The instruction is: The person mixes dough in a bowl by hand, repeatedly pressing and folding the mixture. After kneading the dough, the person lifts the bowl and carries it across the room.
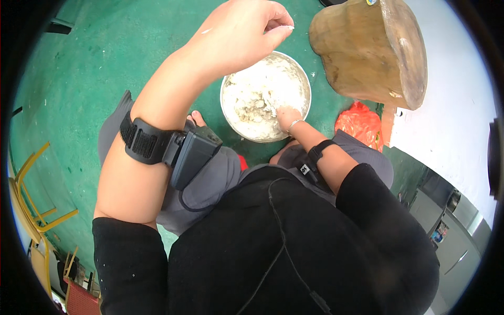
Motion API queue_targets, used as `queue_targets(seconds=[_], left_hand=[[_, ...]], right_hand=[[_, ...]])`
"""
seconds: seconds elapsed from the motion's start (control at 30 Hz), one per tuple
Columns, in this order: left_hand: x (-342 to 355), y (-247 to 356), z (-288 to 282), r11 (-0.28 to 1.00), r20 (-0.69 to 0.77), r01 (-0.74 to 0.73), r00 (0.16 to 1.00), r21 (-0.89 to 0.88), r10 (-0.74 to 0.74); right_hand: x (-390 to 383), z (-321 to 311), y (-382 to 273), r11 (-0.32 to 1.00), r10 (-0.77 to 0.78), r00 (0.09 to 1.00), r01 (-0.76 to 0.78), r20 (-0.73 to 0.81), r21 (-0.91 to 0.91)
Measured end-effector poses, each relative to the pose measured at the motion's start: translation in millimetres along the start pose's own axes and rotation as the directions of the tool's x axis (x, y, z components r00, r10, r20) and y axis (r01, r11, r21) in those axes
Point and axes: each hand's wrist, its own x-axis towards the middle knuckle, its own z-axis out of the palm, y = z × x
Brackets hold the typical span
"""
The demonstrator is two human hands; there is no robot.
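A round metal bowl [222,107] stands on the floor between my feet, holding a pale, lumpy, floury dough [257,107]. My right hand [287,116] reaches into its near right side, closed on the dough, with its fingertips sunk in and whitened. Above the bowl's far left rim, my left hand [262,29] is raised with the fingers curled in against the thumb. A small white bit shows at its fingertips; what they hold, if anything, is too small to name. White smears mark the back of that hand.
A large brown wooden stump [367,50] stands at the far right, near a white wall [446,68]. An orange-red plastic bag [360,125] lies below it. Yellow-framed chairs [39,220] are at the left on the green floor [68,121]. Straps with devices circle both my forearms.
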Motion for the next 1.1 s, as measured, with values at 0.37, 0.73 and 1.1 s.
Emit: queue_targets(seconds=[0.37, 0.73, 1.1], left_hand=[[14.9, -7.4, 2.8, 0.998, 0.013, -0.036, 0.999, -0.061, 0.037], [3.8, 7.3, -12.1, 0.991, -0.026, -0.054, 0.998, -0.121, 0.051], [-11.9, 22.0, -8.6, 0.986, -0.096, -0.119, 0.99, -0.12, 0.107]], right_hand=[[63.2, -8.7, 18.0, 0.995, 0.101, 0.995, -0.101, 0.015, -0.003], [53.3, -17.4, 14.4, 0.945, 0.265, 0.942, -0.21, -0.207, 0.251], [12.6, -16.8, 0.5, 0.916, 0.224, 0.945, -0.122, -0.237, 0.382]])
